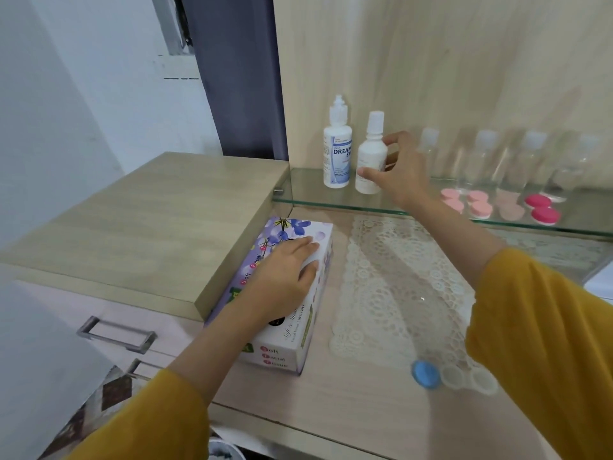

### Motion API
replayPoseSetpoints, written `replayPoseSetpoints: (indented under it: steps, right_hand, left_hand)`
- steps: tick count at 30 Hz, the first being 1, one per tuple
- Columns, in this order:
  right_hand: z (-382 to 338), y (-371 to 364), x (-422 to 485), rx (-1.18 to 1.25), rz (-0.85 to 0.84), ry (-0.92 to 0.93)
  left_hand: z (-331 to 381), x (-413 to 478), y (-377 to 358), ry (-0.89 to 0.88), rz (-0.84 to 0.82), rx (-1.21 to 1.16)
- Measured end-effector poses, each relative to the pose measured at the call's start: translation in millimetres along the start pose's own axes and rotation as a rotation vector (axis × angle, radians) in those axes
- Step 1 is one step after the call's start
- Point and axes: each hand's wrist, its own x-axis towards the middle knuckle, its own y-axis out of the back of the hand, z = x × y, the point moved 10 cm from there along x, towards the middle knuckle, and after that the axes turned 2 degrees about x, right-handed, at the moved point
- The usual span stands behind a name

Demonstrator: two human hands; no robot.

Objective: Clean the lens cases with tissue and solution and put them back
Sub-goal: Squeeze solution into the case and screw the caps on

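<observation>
My left hand (285,277) lies flat on top of a purple flowered tissue box (292,340) on the wooden counter, fingers over its opening. My right hand (398,171) reaches onto the glass shelf (331,202) and curls around a plain white solution bottle (370,157); thumb and fingers touch its sides. A second bottle with a blue label (337,147) stands just left of it. An opened lens case (464,378) with a blue cap (424,375) beside it lies on the counter near my right sleeve. Pink lens cases (477,205) and a magenta one (542,209) sit on the shelf.
Several clear small bottles (530,161) stand in a row at the back of the shelf. A white lace mat (391,280) covers the counter's middle. A raised wooden block (149,220) borders the tissue box on the left, with a drawer handle (116,333) below.
</observation>
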Motion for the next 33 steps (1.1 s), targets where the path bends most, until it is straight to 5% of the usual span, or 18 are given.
replayPoseSetpoints:
  steps: [9, 17, 27, 33]
  right_hand:
    - [-11, 31, -21, -0.032, 0.015, 0.001]
    - [-16, 76, -113, -0.057, -0.044, 0.043]
    - [56, 91, -223, -0.404, -0.344, -0.04]
    - [71, 92, -248, -0.477, -0.344, -0.024]
  left_hand:
    - [0, 4, 2, 0.014, -0.028, 0.027]
    - [67, -16, 27, -0.195, 0.161, -0.075]
    - [131, -56, -62, -0.323, -0.123, -0.186]
    - [137, -64, -87, -0.33, -0.148, -0.156]
